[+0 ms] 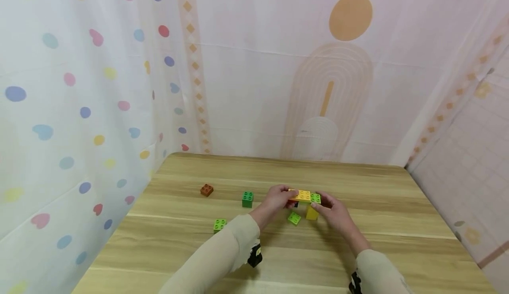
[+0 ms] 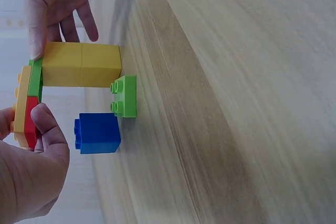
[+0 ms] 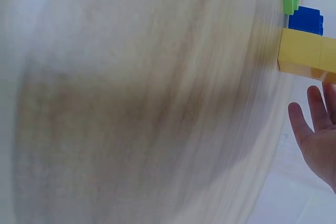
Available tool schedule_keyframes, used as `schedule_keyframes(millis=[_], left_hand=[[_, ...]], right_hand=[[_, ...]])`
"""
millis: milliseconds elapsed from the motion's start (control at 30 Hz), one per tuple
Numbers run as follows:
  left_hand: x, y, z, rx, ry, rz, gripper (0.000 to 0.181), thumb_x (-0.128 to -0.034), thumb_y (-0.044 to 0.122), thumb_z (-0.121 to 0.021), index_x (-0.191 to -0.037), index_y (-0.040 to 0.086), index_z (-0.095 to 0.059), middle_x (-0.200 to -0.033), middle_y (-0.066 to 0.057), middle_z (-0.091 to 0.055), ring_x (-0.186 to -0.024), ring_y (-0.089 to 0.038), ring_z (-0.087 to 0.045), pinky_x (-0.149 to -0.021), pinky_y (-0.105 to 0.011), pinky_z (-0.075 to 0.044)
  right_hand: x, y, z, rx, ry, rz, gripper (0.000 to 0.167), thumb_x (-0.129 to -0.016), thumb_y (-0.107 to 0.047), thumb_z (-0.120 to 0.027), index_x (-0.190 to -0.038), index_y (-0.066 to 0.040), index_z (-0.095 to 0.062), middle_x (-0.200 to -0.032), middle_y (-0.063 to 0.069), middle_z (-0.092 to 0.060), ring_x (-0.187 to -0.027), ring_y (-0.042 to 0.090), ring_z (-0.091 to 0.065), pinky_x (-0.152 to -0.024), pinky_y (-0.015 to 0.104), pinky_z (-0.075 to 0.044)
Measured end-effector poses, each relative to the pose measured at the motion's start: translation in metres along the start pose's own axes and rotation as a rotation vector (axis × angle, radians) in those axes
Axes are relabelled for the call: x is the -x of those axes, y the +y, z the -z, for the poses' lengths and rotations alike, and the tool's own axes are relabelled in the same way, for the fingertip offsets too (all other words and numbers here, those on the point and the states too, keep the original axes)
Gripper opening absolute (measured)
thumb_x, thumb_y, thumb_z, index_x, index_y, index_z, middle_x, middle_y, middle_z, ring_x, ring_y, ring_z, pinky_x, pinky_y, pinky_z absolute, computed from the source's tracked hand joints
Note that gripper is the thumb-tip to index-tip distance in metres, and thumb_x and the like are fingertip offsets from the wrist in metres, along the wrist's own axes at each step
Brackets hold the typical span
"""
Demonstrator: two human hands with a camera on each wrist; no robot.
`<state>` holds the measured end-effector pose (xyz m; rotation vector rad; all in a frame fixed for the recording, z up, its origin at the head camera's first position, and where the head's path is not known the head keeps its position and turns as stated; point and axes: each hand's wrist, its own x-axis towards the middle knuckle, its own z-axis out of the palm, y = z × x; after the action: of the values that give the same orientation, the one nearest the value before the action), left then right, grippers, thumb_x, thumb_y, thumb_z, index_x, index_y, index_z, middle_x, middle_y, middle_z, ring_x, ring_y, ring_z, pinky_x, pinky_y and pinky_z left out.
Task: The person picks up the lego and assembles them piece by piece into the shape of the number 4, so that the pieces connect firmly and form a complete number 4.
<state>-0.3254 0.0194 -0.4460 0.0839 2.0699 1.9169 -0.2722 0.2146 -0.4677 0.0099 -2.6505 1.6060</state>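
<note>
Left hand (image 2: 32,174) grips orange brick (image 2: 22,98) atop red brick (image 2: 31,119).

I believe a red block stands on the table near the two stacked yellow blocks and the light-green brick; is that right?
Not quite: the left wrist view shows a blue block, not red, standing on the table near the stacked yellow blocks and light-green brick.

Orange brick (image 1: 304,195), studs up, is held atop red brick (image 2: 32,120) & green brick (image 1: 316,198), latter over upright 2-pc yellow stack (image 2: 81,65).
</note>
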Motion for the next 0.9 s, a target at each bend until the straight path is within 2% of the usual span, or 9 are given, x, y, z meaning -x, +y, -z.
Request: schedule_keyframes(millis=[167, 267, 333, 433, 567, 667, 900], left_hand=[[-0.004, 0.000, 0.002, 0.007, 0.004, -0.009, 0.026, -0.0969, 0.017, -0.066, -0.114, -0.003, -0.064, -0.095, -0.011, -0.066, -0.074, -0.015, -0.058, -0.067, -0.025, -0.053], [-0.007, -0.001, 0.006, -0.025, -0.031, -0.033, 0.026, -0.0972, 0.018, -0.066, -0.114, -0.002, -0.065, -0.096, -0.011, -0.066, -0.076, -0.015, -0.059, -0.071, -0.028, -0.054], [-0.009, -0.002, 0.011, -0.097, -0.067, -0.069, 0.027, -0.0973, 0.021, -0.066, -0.113, 0.000, -0.066, -0.097, -0.009, -0.065, -0.078, -0.016, -0.060, -0.074, -0.032, -0.055], [-0.012, -0.002, 0.021, -0.265, -0.126, -0.154, 0.028, -0.0965, 0.026, -0.067, -0.114, 0.005, -0.068, -0.096, -0.006, -0.064, -0.081, -0.017, -0.061, -0.078, -0.038, -0.055], [-0.018, 0.001, 0.033, -0.497, -0.174, -0.274, 0.028, -0.0921, 0.027, -0.073, -0.116, 0.012, -0.069, -0.094, 0.000, -0.064, -0.085, -0.016, -0.060, -0.076, -0.034, -0.052], [-0.021, 0.004, 0.037, -0.579, -0.207, -0.325, 0.030, -0.0896, 0.024, -0.076, -0.118, 0.014, -0.069, -0.095, 0.003, -0.063, -0.087, -0.015, -0.059, -0.075, -0.029, -0.050], [-0.026, 0.012, 0.039, -0.667, -0.257, -0.386, 0.033, -0.0895, 0.018, -0.076, -0.120, 0.009, -0.068, -0.097, 0.002, -0.065, -0.087, -0.011, -0.061, -0.075, -0.026, -0.052]], right_hand=[[0.000, -0.004, -0.004, -0.001, 0.023, 0.004, 0.051, -0.098, -0.025, -0.065, -0.144, -0.007, -0.051, -0.131, 0.017, -0.060, -0.121, 0.034, -0.055, -0.100, 0.051, -0.044], [0.000, -0.005, -0.005, 0.001, 0.032, 0.002, 0.046, -0.098, -0.024, -0.065, -0.140, -0.009, -0.055, -0.129, 0.016, -0.061, -0.119, 0.033, -0.057, -0.098, 0.050, -0.045], [0.001, -0.006, -0.005, 0.004, 0.035, 0.000, 0.044, -0.098, -0.024, -0.065, -0.138, -0.010, -0.058, -0.127, 0.015, -0.062, -0.117, 0.033, -0.058, -0.097, 0.049, -0.046], [-0.001, -0.006, -0.005, 0.012, 0.031, 0.009, 0.042, -0.098, -0.025, -0.065, -0.137, -0.011, -0.059, -0.128, 0.014, -0.062, -0.117, 0.031, -0.058, -0.096, 0.048, -0.047], [-0.004, -0.006, -0.003, 0.017, 0.026, 0.025, 0.041, -0.099, -0.025, -0.063, -0.137, -0.012, -0.058, -0.131, 0.015, -0.060, -0.119, 0.032, -0.057, -0.097, 0.048, -0.047], [-0.006, -0.006, -0.002, 0.018, 0.028, 0.025, 0.041, -0.099, -0.023, -0.063, -0.138, -0.011, -0.057, -0.131, 0.017, -0.059, -0.119, 0.033, -0.057, -0.097, 0.049, -0.046], [-0.008, -0.004, -0.002, 0.008, 0.026, -0.003, 0.043, -0.099, -0.024, -0.064, -0.139, -0.012, -0.057, -0.131, 0.017, -0.060, -0.120, 0.034, -0.056, -0.098, 0.050, -0.045]])
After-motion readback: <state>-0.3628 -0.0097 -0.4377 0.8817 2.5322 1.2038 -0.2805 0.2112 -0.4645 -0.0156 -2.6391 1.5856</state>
